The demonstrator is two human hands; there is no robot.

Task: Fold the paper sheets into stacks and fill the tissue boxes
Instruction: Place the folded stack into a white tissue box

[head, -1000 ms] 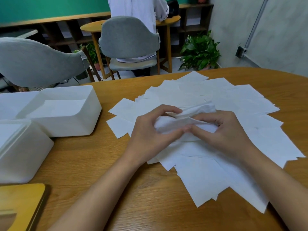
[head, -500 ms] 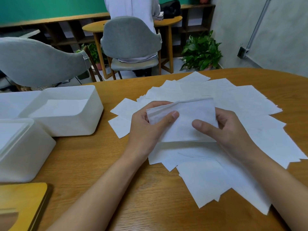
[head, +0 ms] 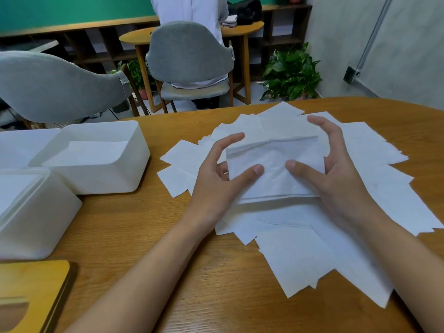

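Note:
A folded white paper sheet (head: 274, 159) is held just above the spread of loose white sheets (head: 370, 207) on the wooden table (head: 134, 227). My left hand (head: 216, 186) pinches its left edge, thumb on top and fingers underneath, with the index finger lifted. My right hand (head: 336, 179) pinches the right edge the same way, its index finger raised clear of the far corner. An open white tissue box (head: 101, 181) at the left holds a flat layer of paper. A second white box (head: 40, 227) stands nearer to me.
A wooden lid with a slot (head: 31, 292) lies at the table's near left corner. Grey chairs (head: 60, 85) stand beyond the far edge, with a potted plant (head: 290, 73) and a person in white at another table behind.
The sheet bunched between my hands has been folded flat and lifted slightly. Both index fingers have come off it, leaving thumbs on top.

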